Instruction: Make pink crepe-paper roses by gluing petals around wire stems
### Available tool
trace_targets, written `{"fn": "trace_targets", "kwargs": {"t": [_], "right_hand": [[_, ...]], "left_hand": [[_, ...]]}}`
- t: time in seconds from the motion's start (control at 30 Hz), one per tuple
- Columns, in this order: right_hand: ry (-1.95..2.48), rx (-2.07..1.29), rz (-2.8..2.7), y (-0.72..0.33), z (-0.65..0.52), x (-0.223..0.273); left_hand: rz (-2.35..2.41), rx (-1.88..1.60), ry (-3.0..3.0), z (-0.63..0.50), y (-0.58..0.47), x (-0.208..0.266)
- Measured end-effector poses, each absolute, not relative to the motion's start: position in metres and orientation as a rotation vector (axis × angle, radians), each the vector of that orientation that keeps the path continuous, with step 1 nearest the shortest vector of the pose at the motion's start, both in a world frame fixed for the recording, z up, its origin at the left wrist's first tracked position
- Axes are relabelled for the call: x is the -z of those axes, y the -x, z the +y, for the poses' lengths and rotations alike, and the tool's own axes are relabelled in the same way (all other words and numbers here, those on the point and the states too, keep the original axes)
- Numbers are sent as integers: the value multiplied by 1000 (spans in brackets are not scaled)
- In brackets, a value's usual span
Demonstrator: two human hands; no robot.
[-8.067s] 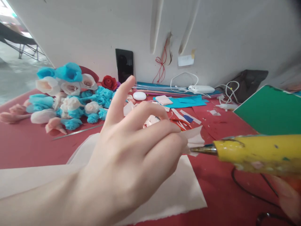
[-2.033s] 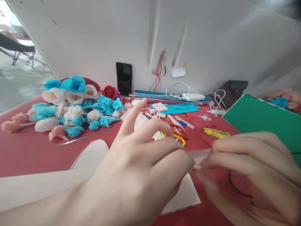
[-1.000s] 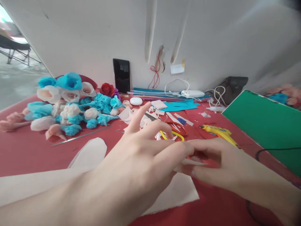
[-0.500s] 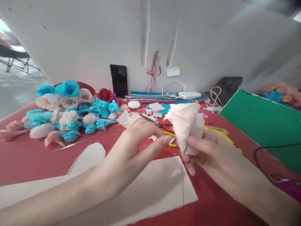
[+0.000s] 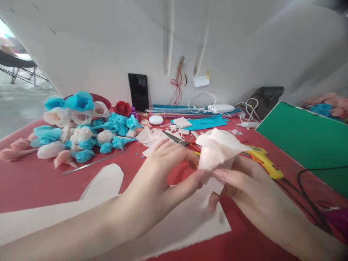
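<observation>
Between my hands, above the red table, is a pale pink crepe-paper flower (image 5: 217,146) with a flared top and a gathered lower part. My right hand (image 5: 241,181) grips its base, thumb pressed on the paper. My left hand (image 5: 171,174) pinches the base from the other side, thumb tip almost meeting the right thumb. Beneath my hands lies a long cream paper sheet (image 5: 174,224). A rounded cut paper piece (image 5: 104,181) rests at its far edge. Scissors (image 5: 176,139) lie behind, their handles partly covered by the flower and my left hand.
Blue, white and pink paper flowers (image 5: 81,134) are heaped at the left beside a thin metal ruler (image 5: 92,163). To the right lie a yellow glue gun (image 5: 263,161) with a cable and a green board (image 5: 307,141). A phone (image 5: 138,92) leans on the wall.
My left hand has moved right and now pinches the flower's base. The flower has tilted and dropped slightly, its top spreading to the right.
</observation>
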State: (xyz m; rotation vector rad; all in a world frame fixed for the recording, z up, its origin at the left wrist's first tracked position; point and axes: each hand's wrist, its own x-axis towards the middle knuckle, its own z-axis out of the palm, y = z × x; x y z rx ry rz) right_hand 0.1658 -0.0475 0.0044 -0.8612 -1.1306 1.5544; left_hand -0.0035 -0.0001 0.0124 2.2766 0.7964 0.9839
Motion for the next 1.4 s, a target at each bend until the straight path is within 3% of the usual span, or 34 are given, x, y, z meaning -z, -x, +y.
{"fn": "trace_targets", "kwargs": {"t": [0.53, 1.17, 1.4], "right_hand": [[1007, -1534, -1128, -165, -46, -4], [1311, -1048, -1473, -168, -49, -4], [1248, -957, -1344, -166, -45, 3]], "left_hand": [[734, -918, -2322, 0, 6, -7], [755, -939, -2332, -2, 8, -8], [807, -995, -2221, 0, 6, -14]]}}
